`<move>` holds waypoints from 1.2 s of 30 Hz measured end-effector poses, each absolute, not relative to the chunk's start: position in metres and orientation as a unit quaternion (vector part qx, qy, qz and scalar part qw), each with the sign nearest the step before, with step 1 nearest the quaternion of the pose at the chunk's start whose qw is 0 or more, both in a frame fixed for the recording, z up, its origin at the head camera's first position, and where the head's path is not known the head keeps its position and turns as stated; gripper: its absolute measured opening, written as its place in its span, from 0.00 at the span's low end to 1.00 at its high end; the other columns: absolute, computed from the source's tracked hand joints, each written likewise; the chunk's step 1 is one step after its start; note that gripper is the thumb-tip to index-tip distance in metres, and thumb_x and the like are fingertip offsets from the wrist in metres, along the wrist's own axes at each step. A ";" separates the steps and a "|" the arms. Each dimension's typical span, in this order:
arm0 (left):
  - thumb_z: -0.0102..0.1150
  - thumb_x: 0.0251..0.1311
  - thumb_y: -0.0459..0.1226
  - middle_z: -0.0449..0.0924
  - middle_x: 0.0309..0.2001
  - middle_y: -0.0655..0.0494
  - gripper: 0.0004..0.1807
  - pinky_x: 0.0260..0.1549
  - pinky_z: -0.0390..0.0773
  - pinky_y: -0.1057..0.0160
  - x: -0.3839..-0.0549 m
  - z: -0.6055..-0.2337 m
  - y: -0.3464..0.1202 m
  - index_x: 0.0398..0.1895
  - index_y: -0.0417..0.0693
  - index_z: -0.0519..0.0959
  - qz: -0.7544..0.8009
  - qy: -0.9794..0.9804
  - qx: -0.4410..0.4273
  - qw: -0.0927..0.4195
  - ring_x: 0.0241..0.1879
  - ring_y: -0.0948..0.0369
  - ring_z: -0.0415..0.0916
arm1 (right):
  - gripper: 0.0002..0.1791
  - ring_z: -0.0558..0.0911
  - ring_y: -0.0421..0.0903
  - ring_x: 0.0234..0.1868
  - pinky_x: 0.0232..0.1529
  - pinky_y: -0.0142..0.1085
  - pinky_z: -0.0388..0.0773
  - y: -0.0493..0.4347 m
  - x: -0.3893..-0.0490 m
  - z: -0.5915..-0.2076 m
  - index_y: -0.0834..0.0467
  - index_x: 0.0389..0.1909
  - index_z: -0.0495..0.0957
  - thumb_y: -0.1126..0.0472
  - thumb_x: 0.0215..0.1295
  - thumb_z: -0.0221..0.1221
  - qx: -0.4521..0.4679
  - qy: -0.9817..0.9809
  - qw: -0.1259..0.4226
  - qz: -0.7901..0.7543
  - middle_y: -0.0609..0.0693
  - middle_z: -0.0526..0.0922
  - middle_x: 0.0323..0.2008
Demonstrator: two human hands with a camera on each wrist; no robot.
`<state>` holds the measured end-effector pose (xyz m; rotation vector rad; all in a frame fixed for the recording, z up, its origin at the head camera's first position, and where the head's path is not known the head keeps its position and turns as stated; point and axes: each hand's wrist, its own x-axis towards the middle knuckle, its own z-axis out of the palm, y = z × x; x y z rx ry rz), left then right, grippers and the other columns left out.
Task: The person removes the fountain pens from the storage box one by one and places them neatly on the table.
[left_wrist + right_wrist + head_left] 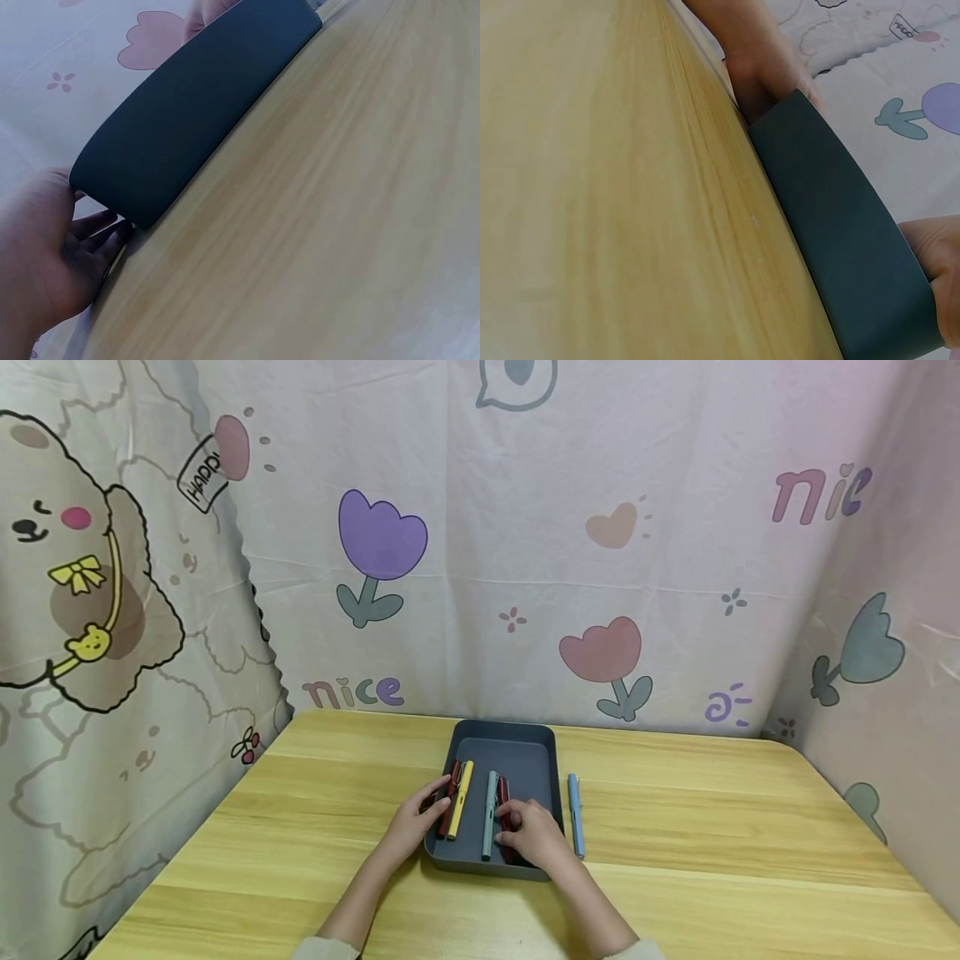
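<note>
A dark grey tray [502, 735] lies on the table with several pens in it. My left hand [411, 827] holds the tray's left side, thumb over the rim close to a dark red pen [454, 777]; the left wrist view shows its other fingers against the outer wall. A yellow pen [461, 800] lies right of that red pen. Reaching over the right rim, my right hand [534, 831] pinches a second dark red pen [503, 790], partly hidden under the fingers. Close along its left side is a grey-green pen [490, 814].
Outside the tray on the right, a blue pen [575, 817] rests on the wooden table [720, 852]. Behind the table hangs a printed cloth [495, 527], which also runs along both sides.
</note>
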<state>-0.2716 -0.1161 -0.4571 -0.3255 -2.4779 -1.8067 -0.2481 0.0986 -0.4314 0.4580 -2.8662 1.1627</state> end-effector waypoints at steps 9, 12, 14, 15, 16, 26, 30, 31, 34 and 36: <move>0.52 0.65 0.38 0.60 0.63 0.37 0.24 0.56 0.59 0.44 -0.271 -0.456 -0.116 0.63 0.44 0.67 -0.588 -0.801 -0.107 0.028 0.62 0.42 0.55 | 0.13 0.62 0.41 0.19 0.20 0.31 0.60 0.100 -0.248 -0.430 0.58 0.40 0.80 0.67 0.52 0.65 0.156 -0.914 0.016 0.375 0.45 0.66 0.20; 0.52 0.64 0.39 0.60 0.63 0.37 0.24 0.56 0.60 0.44 -0.271 -0.456 -0.116 0.64 0.44 0.67 -0.588 -0.802 -0.105 0.027 0.62 0.42 0.55 | 0.13 0.61 0.40 0.16 0.18 0.31 0.59 0.099 -0.248 -0.431 0.58 0.40 0.80 0.68 0.52 0.65 0.150 -0.911 0.016 0.384 0.45 0.66 0.18; 0.52 0.64 0.39 0.60 0.63 0.37 0.24 0.56 0.60 0.44 -0.271 -0.456 -0.116 0.64 0.44 0.67 -0.587 -0.802 -0.104 0.026 0.62 0.42 0.55 | 0.13 0.62 0.40 0.17 0.18 0.31 0.60 0.099 -0.248 -0.431 0.57 0.40 0.81 0.68 0.52 0.65 0.139 -0.911 0.017 0.387 0.45 0.67 0.19; 0.52 0.65 0.39 0.60 0.63 0.37 0.24 0.56 0.60 0.44 -0.271 -0.456 -0.116 0.64 0.44 0.67 -0.586 -0.803 -0.103 0.026 0.62 0.42 0.55 | 0.13 0.63 0.40 0.17 0.18 0.31 0.61 0.099 -0.248 -0.431 0.57 0.40 0.81 0.68 0.51 0.65 0.135 -0.911 0.018 0.388 0.45 0.68 0.19; 0.52 0.65 0.39 0.60 0.63 0.37 0.24 0.56 0.60 0.44 -0.271 -0.455 -0.116 0.64 0.44 0.67 -0.585 -0.805 -0.102 0.026 0.62 0.42 0.55 | 0.13 0.64 0.40 0.17 0.18 0.32 0.62 0.099 -0.248 -0.431 0.57 0.39 0.81 0.69 0.51 0.65 0.132 -0.912 0.020 0.389 0.45 0.70 0.20; 0.51 0.65 0.34 0.59 0.62 0.31 0.24 0.54 0.62 0.43 -0.249 -0.423 -0.111 0.62 0.35 0.66 -0.588 -0.801 -0.113 0.020 0.61 0.38 0.55 | 0.13 0.70 0.43 0.20 0.19 0.35 0.67 0.101 -0.247 -0.432 0.56 0.41 0.80 0.67 0.52 0.65 0.105 -0.902 0.014 0.418 0.50 0.76 0.28; 0.50 0.65 0.34 0.59 0.62 0.32 0.23 0.55 0.61 0.44 -0.246 -0.419 -0.111 0.63 0.35 0.65 -0.589 -0.800 -0.109 0.017 0.62 0.39 0.54 | 0.14 0.71 0.43 0.21 0.19 0.35 0.68 0.101 -0.248 -0.432 0.56 0.42 0.80 0.67 0.53 0.64 0.107 -0.897 0.016 0.430 0.50 0.77 0.29; 0.50 0.65 0.34 0.59 0.62 0.31 0.23 0.55 0.61 0.43 -0.246 -0.419 -0.111 0.63 0.35 0.66 -0.589 -0.801 -0.109 0.018 0.61 0.39 0.55 | 0.14 0.71 0.43 0.20 0.19 0.35 0.68 0.102 -0.248 -0.432 0.57 0.42 0.80 0.67 0.53 0.64 0.106 -0.895 0.015 0.433 0.50 0.77 0.29; 0.50 0.65 0.33 0.59 0.62 0.31 0.23 0.55 0.61 0.43 -0.248 -0.422 -0.111 0.63 0.35 0.66 -0.589 -0.801 -0.109 0.018 0.61 0.38 0.55 | 0.14 0.71 0.43 0.20 0.19 0.35 0.69 0.102 -0.249 -0.432 0.57 0.44 0.79 0.67 0.54 0.64 0.103 -0.891 0.010 0.442 0.50 0.75 0.28; 0.50 0.65 0.33 0.59 0.62 0.31 0.23 0.54 0.61 0.43 -0.251 -0.427 -0.112 0.63 0.35 0.66 -0.591 -0.799 -0.110 0.018 0.61 0.38 0.55 | 0.15 0.71 0.43 0.19 0.19 0.35 0.69 0.102 -0.249 -0.432 0.58 0.45 0.79 0.68 0.55 0.63 0.102 -0.888 0.007 0.449 0.49 0.75 0.27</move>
